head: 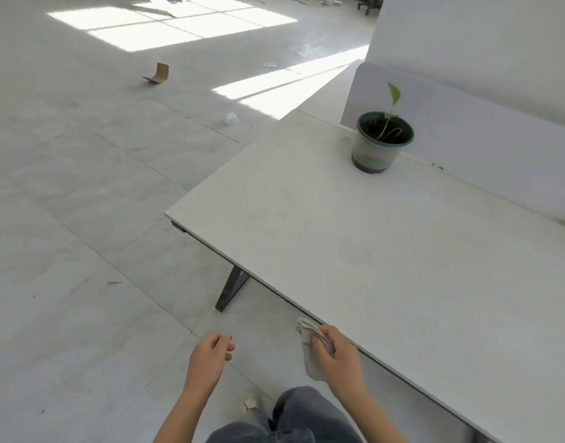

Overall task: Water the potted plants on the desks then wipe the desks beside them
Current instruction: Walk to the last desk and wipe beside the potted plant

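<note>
A small green potted plant (380, 140) with one thin stem and a leaf stands at the far side of the white desk (370, 244), close to a low white partition. My right hand (337, 353) grips a beige cloth (310, 353) just off the desk's near edge, with the cloth hanging below the edge. My left hand (210, 356) hovers over the floor to the left of it, fingers loosely curled and holding nothing.
The low white partition (466, 139) runs along the desk's back. A dark metal desk leg (230, 289) angles down under the near edge. On the tiled floor lie a cardboard scrap (158, 74) and a small clear cup (231, 118). My legs are at the bottom.
</note>
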The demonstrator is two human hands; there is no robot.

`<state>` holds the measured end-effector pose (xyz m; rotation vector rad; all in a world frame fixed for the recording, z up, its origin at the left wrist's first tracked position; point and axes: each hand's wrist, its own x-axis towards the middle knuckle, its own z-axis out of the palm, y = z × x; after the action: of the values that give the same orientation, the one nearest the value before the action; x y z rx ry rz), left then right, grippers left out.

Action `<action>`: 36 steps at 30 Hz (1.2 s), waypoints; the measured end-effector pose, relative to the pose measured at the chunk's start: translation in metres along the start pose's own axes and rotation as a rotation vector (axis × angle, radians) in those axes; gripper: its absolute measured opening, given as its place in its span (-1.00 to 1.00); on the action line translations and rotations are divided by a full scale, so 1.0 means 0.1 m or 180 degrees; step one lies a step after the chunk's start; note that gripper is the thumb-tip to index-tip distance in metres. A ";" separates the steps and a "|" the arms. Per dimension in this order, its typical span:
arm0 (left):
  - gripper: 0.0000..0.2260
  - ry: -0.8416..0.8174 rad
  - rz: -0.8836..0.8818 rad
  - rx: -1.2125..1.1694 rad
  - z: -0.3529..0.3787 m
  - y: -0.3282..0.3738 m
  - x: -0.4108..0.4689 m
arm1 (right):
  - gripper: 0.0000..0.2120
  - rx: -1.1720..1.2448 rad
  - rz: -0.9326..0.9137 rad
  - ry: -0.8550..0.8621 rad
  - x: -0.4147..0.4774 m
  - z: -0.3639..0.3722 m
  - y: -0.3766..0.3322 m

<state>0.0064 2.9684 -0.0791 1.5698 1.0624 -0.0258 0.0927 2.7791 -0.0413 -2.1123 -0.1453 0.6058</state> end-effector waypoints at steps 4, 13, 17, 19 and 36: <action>-0.80 -0.0171 0.0232 0.0129 0.13 0.36 0.26 | -0.78 0.0329 0.0170 0.0284 0.22 -0.16 -0.07; -0.81 -0.0272 0.0771 0.0390 0.58 1.23 0.94 | -0.81 0.1111 0.0090 0.0787 1.18 -0.74 -0.33; -0.86 -0.0186 0.0915 0.0622 0.87 1.60 1.23 | -0.86 0.1342 0.0238 0.1183 1.54 -1.12 -0.34; -0.83 -0.0060 0.1035 0.0837 1.03 1.76 1.40 | -0.90 0.1256 0.0223 0.1453 1.75 -1.38 -0.32; -0.50 0.0761 0.1384 0.3069 1.42 2.47 2.78 | -0.50 -0.2063 0.0356 0.1009 4.09 -2.44 0.11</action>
<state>0.3974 3.0453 -0.0847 2.7111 0.9006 -0.0608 0.5638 2.7226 -0.0848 -2.8301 -0.0453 0.2953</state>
